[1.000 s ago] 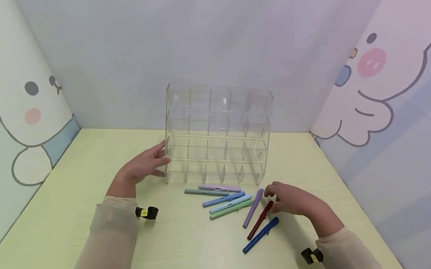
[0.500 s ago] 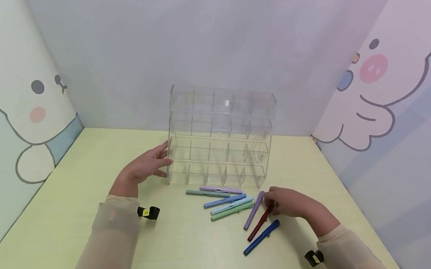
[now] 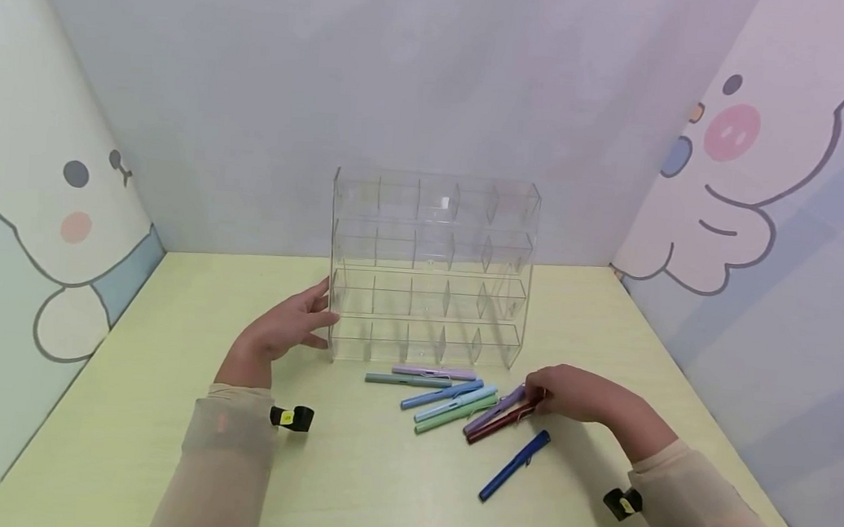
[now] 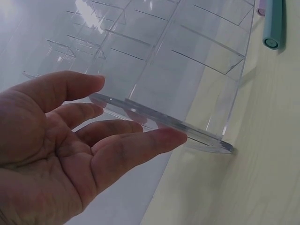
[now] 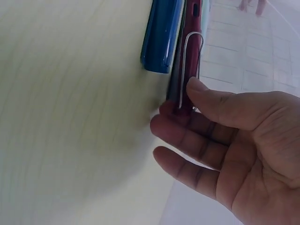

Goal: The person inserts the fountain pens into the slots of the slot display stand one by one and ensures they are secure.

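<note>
In the head view, my left hand (image 3: 281,327) rests its fingertips against the left side of a clear acrylic rack (image 3: 425,321) with rows of small compartments. The left wrist view shows those fingers lightly bent at the panel (image 4: 159,117). My right hand (image 3: 575,393) pinches the clip end of a dark red pen (image 3: 502,424) between thumb and fingers. Its other end lies low at the table. A purple pen (image 3: 492,411) lies along the red one, its upper end near my fingertips. Whether I hold it too, I cannot tell. A dark blue pen (image 5: 160,40) lies beside the red pen (image 5: 192,51).
In front of the rack lie a lilac pen (image 3: 435,372), a grey-green pen (image 3: 408,380), a blue pen (image 3: 438,395), a light blue pen (image 3: 456,403) and a green pen (image 3: 451,417). A pale wall (image 3: 434,93) stands behind the light wooden table (image 3: 362,488).
My right fingers have closed on the dark red pen. The red and purple pens have swung leftward at their lower ends, up to the green pen. My left hand stays at the rack.
</note>
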